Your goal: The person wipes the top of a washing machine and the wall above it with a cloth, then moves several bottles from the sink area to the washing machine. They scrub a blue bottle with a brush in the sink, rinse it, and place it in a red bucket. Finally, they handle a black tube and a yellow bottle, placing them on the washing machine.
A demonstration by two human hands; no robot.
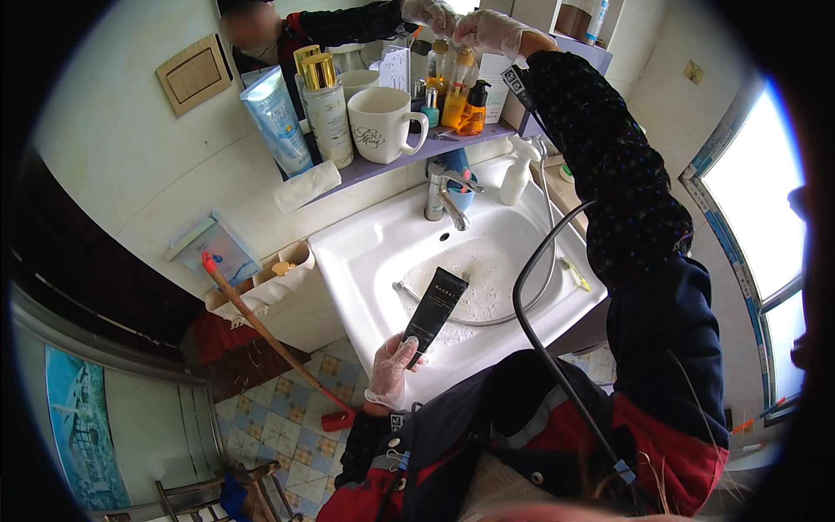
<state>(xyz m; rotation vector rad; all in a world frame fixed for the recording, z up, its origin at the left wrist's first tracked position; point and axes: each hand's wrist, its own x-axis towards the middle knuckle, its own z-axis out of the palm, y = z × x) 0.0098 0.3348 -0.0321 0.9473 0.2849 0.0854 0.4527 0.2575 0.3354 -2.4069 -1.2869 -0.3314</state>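
My left hand [389, 368], in a clear plastic glove, grips the lower end of a black squeeze tube [436, 307] above the front of a white washbasin [346, 267]. The tube is tilted and bears light lettering. My right hand [492, 32], gloved too, is raised to the mirror above a purple shelf [365, 168], near a pump bottle with yellow liquid [455, 107]. Its fingers meet their reflection, and what they may hold is hidden. Foamy water [489, 261] lies in the basin, with a metal shower hose [483, 321] running through it.
On the shelf stand a white mug [378, 124], a gold-capped bottle [328, 117], a blue tube [277, 124] and an amber pump bottle [474, 111]. A faucet [436, 192] and a white spray bottle [516, 176] are behind the basin. A red-ended wooden-handled brush [274, 339] leans at left.
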